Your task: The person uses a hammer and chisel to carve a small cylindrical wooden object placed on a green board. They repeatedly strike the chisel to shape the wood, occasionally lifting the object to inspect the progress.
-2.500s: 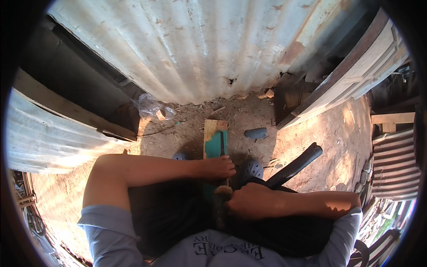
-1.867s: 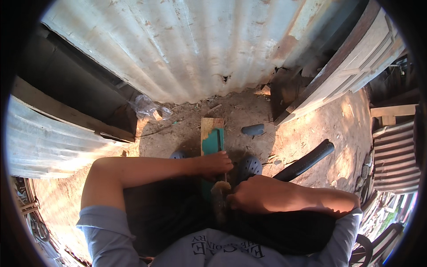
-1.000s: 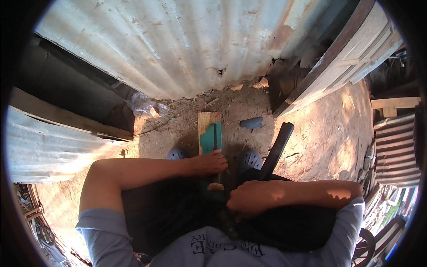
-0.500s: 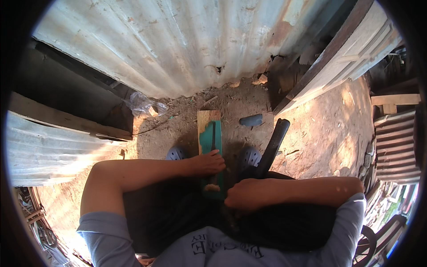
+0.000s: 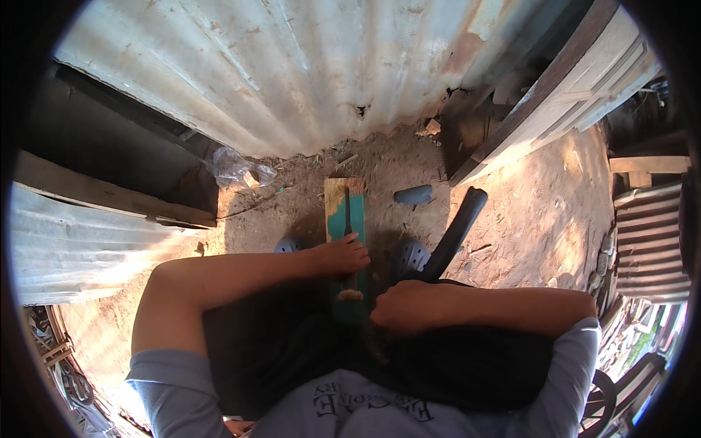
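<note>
Left hand [image 5: 342,257] is down on the teal-painted plank [image 5: 345,219], fingers closed round a slim chisel-like tool [image 5: 347,219] standing on the wood, its blade running up the board. Right hand [image 5: 410,306] is wrapped tight on a long black club-shaped handle [image 5: 454,232], raised and angled off to the right. Looks to me like the striking stage: tool set, mallet cocked. The plank itself lies flat on the dirt floor [image 5: 533,212], lengthwise away from the person, its far end bare wood, the near end tucked between the knees.

Next blow, I'd judge, needs the club brought straight down on the pale tool butt [image 5: 350,295] just below the left hand, so little margin for those fingers. Room is tight: corrugated metal wall [image 5: 307,73] just beyond the plank's far end, a grey stone [image 5: 413,195] beside it on the right, dark sandals [image 5: 410,255] flanking the board. Open dirt lies to the right.
</note>
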Motion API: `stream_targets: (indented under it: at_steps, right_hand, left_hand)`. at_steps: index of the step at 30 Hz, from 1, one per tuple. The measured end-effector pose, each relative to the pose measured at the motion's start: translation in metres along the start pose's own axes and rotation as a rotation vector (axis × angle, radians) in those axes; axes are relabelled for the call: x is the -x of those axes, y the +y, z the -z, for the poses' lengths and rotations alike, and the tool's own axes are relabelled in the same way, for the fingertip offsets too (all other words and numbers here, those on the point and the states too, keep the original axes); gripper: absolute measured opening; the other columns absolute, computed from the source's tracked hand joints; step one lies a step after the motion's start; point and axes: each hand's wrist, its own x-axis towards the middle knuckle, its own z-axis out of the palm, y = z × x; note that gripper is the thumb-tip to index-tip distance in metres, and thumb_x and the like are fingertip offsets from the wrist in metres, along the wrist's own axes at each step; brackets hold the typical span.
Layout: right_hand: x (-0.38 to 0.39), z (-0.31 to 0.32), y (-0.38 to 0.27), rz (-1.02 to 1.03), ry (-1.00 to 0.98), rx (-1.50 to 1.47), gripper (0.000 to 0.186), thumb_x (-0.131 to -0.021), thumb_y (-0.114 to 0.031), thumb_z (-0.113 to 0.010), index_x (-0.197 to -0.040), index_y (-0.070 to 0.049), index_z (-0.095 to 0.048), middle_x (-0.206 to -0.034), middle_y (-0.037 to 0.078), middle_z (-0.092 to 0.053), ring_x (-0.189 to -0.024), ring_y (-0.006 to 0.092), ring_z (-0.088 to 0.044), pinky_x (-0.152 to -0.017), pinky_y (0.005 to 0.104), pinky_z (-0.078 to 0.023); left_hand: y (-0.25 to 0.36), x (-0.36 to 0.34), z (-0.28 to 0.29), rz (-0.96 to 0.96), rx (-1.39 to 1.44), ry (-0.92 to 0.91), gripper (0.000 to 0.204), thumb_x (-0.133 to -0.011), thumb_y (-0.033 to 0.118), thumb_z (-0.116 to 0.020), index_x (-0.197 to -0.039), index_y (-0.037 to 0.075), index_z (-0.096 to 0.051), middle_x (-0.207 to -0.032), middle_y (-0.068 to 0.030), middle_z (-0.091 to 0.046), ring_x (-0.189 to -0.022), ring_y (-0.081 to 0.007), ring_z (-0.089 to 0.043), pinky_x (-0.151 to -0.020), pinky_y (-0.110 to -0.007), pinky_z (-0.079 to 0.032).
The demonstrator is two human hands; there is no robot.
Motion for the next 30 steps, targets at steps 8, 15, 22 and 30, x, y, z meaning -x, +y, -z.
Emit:
stream_targets:
  at_steps: [8,15,22,30]
  right_hand:
    - [0.003,0.006,-0.005,-0.018,0.034,0.091,0.017,-0.082,-0.015,-0.055,-0.087,-0.003,-0.067,-0.096,0.020,-0.066,-0.083,0.0342,-0.067,-0.070,0.0440,-0.054]
    - [0.000,-0.007,-0.008,0.052,0.060,0.040,0.014,-0.081,-0.015,-0.057,-0.080,-0.003,-0.064,-0.076,0.017,-0.065,-0.074,0.0337,-0.067,-0.063,0.0426,-0.054]
    - [0.002,-0.001,-0.010,0.051,0.035,0.136,0.013,-0.077,-0.012,-0.059,-0.083,-0.003,-0.067,-0.079,0.017,-0.066,-0.075,0.0329,-0.068,-0.063,0.0415,-0.056]
    - [0.007,-0.001,-0.011,0.122,0.095,0.088,0.013,-0.077,-0.011,-0.058,-0.076,0.000,-0.064,-0.071,0.019,-0.065,-0.070,0.0348,-0.067,-0.059,0.0427,-0.054]
  left_hand:
    - [0.006,-0.010,0.004,-0.039,0.147,0.090,0.025,-0.077,0.012,-0.057,-0.100,0.003,-0.053,-0.093,-0.0088,-0.052,-0.098,-0.0235,-0.052,-0.093,-0.039,-0.037]
    - [0.012,-0.019,0.008,-0.141,0.177,0.080,0.026,-0.077,0.014,-0.058,-0.100,0.003,-0.053,-0.093,-0.0097,-0.051,-0.096,-0.0249,-0.051,-0.092,-0.037,-0.037]
    - [0.004,-0.017,0.012,-0.117,0.254,0.156,0.026,-0.073,0.013,-0.061,-0.095,0.003,-0.051,-0.092,-0.0100,-0.050,-0.093,-0.0270,-0.051,-0.089,-0.037,-0.037]
    - [-0.002,-0.026,0.019,-0.102,0.397,0.212,0.037,-0.061,0.011,-0.069,-0.091,0.003,-0.047,-0.089,-0.0105,-0.048,-0.087,-0.0281,-0.049,-0.081,-0.039,-0.038]
